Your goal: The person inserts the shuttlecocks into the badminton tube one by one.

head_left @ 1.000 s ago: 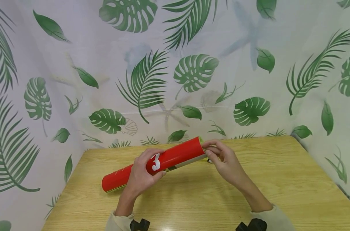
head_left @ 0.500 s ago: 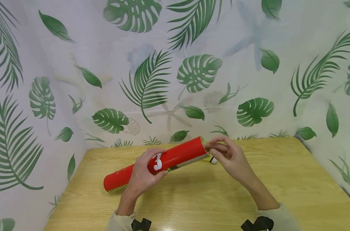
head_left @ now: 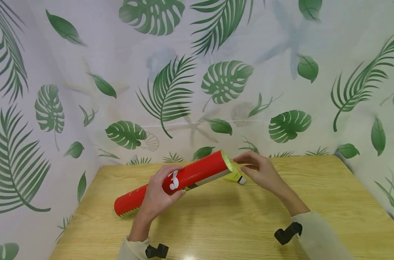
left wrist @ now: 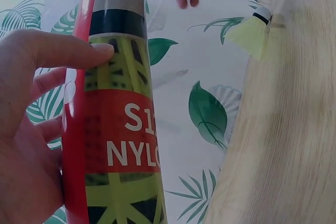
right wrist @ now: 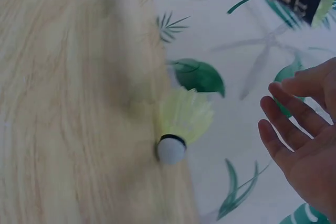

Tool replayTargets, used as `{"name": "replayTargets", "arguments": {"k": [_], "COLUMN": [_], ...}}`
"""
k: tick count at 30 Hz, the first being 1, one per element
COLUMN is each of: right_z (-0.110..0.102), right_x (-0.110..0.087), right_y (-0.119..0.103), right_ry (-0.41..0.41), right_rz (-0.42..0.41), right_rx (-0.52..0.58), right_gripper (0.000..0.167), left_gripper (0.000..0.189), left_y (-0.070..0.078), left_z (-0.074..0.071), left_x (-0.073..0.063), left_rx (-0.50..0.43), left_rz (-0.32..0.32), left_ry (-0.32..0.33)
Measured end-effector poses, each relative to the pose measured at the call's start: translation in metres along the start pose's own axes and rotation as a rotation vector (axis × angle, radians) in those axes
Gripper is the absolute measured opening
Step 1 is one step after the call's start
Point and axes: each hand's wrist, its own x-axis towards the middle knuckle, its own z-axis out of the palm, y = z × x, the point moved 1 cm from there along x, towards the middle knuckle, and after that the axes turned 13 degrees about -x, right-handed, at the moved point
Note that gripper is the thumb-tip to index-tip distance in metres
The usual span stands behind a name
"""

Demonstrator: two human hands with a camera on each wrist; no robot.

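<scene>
My left hand (head_left: pixel 159 189) grips a red shuttlecock tube (head_left: pixel 204 169) around its middle. The tube is tilted, its mouth raised toward the right, and a pale yellow-green colour shows at that end. In the left wrist view, the thumb presses on the printed side of the tube (left wrist: pixel 118 129). Just right of the mouth, apart from it, is my right hand (head_left: pixel 265 175), fingers loosely bent around nothing. A yellow shuttlecock (head_left: pixel 237 177) with a white, black-banded tip lies on the table behind the tube's mouth, near the far edge; the right wrist view shows this shuttlecock (right wrist: pixel 184 119) whole.
The wooden table (head_left: pixel 216 224) ends at the back against a white cloth (head_left: pixel 190 94) printed with green leaves, which also hangs at both sides. A black wrist mount (head_left: pixel 288 233) sits on the right sleeve, another wrist mount (head_left: pixel 156 251) on the left.
My right fingers have come away from the tube's mouth. More of the yellow shuttlecock behind it now shows. The left hand keeps its grip, and the tube has shifted slightly to the left.
</scene>
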Motion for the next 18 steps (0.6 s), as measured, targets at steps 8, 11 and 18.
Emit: {"name": "replayTargets", "arguments": {"k": [8, 11, 18], "right_z": [0.026, 0.032, 0.036], "right_x": [0.016, 0.02, 0.023], "right_y": [0.033, 0.041, 0.054], "right_ry": [-0.118, -0.152, -0.227], "right_rz": [0.061, 0.073, 0.094], "right_rx": [-0.044, -0.058, -0.039], "right_gripper": [0.029, 0.03, 0.027], "left_gripper": [0.067, 0.067, 0.065], "left_y": [-0.002, -0.002, -0.002], "left_z": [-0.002, -0.002, 0.0], "left_x": [0.0, 0.001, 0.001], "left_rx": [0.014, 0.014, 0.011], "left_rz": [0.021, 0.026, 0.015], "left_ry": [0.006, 0.004, -0.001]}}
